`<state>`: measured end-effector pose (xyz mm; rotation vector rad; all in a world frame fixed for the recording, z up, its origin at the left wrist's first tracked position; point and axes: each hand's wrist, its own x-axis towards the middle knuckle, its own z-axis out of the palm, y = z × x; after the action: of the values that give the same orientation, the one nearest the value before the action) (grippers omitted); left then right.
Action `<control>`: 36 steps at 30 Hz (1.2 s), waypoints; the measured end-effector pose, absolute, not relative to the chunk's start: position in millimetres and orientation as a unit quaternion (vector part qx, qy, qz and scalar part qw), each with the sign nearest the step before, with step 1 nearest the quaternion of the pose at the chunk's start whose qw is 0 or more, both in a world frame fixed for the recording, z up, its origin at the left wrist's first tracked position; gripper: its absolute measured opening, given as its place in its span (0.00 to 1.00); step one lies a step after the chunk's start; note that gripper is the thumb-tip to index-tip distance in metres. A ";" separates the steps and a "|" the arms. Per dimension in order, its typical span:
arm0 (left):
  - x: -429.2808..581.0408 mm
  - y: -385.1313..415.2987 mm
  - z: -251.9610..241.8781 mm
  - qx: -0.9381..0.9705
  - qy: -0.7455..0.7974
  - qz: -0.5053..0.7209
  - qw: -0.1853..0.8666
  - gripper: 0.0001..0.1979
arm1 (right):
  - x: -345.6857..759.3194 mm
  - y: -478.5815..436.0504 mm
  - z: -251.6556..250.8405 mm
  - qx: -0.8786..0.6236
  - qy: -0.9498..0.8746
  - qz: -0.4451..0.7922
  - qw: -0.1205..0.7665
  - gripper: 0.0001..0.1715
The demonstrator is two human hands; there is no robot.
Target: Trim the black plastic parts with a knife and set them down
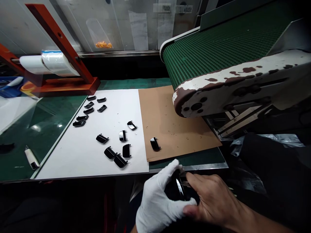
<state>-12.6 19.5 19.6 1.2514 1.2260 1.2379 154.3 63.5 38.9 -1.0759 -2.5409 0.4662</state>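
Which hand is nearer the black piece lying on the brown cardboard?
Left: the gloved left hand is just below the black piece in view; the right hand is farther, lower right.

Glossy black part [179,188] is being gripped by the gloved left hand [156,199], in front of the table edge [206,166]. It is being held near upright, slightly tilted, a bright streak being reflected along its face. Its right side is being crowded by the bare right hand [213,197], contact being obscured; full outline is being hidden by fingers.
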 end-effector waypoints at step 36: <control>-0.9 24.0 8.0 0.406 0.326 0.651 0.552 0.40 | 128.3 42.9 46.4 -0.424 -0.796 0.266 0.339 0.33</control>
<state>-0.9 24.0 8.0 0.9611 0.7709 1.5392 128.3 42.9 46.4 -1.1036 -2.0734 0.6933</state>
